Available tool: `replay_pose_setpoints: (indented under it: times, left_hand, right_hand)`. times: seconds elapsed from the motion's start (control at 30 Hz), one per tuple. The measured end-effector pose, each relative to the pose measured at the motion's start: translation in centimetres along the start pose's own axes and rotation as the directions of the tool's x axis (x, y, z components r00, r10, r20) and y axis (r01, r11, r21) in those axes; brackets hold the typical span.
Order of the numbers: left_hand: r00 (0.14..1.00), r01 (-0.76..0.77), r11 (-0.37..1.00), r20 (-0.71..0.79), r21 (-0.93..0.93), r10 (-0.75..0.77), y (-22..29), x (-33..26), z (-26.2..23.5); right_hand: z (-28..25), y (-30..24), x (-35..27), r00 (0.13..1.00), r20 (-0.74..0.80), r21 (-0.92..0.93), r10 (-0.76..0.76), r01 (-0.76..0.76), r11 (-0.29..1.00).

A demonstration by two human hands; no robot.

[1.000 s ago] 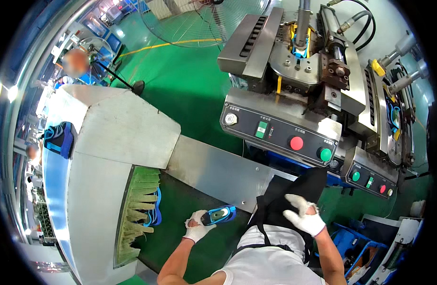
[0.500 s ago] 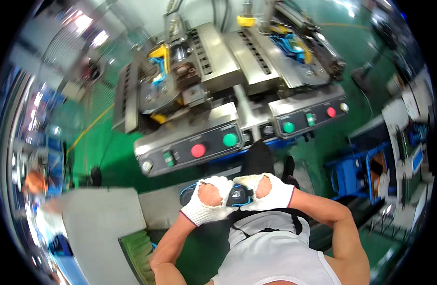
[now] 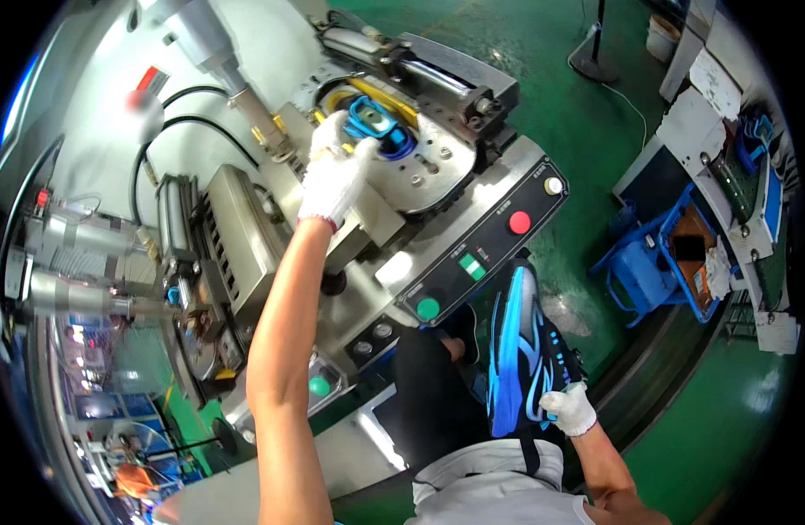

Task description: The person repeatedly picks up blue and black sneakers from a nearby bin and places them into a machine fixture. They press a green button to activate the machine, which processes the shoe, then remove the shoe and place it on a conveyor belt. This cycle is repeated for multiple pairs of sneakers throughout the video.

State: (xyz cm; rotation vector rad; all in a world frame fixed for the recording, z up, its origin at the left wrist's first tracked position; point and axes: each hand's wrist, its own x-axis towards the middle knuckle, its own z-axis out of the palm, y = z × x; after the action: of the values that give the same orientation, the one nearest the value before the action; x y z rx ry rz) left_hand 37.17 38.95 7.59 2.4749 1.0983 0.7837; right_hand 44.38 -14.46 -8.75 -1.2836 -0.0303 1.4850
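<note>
since the earlier frame the hands have parted: the left hand (image 3: 335,175) has gone up to 11 o'clock, fingers on the blue part (image 3: 378,125) seated in the machine (image 3: 472,206), while the right hand (image 3: 568,409) at 5 o'clock grips the blue-black shoe (image 3: 518,350) by the lap, so loading looks underway.

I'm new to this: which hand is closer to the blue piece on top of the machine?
The left. The left hand touches the blue piece on the machine; the right hand is far below, holding a blue shoe.
</note>
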Motion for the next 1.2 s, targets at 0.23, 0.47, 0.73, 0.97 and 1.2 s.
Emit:
replay_pose_setpoints:
  times: [0.23,0.47,0.73,0.97,1.2]
  left_hand:
    - [0.949,0.291,0.946,-0.079,-0.142,-0.304,-3.6,10.8,9.3]
    - [0.955,0.047,0.995,-0.289,-0.089,-0.071,-3.6,11.8,10.2]
    - [0.850,-0.150,0.934,-0.524,-0.325,-0.046,3.7,5.0,-0.5]
    - [0.894,-0.437,0.797,-0.302,-0.418,0.331,8.2,-16.9,-10.0]
    - [0.886,0.042,0.775,0.382,-0.630,0.262,3.0,-36.1,-8.7]
  right_hand:
    - [-5.3,3.8,1.8,0.958,-0.265,0.487,-0.110,0.231,0.842]
    - [-5.2,5.6,2.0,0.919,-0.386,0.302,-0.083,0.211,0.930]
    - [-1.7,-0.1,-0.3,0.919,-0.374,0.325,-0.125,0.256,0.910]
    - [2.5,-7.4,1.5,0.818,-0.366,0.034,-0.443,0.488,0.872]
    - [13.3,-24.6,9.7,0.660,-0.079,-0.405,-0.747,0.664,0.629]
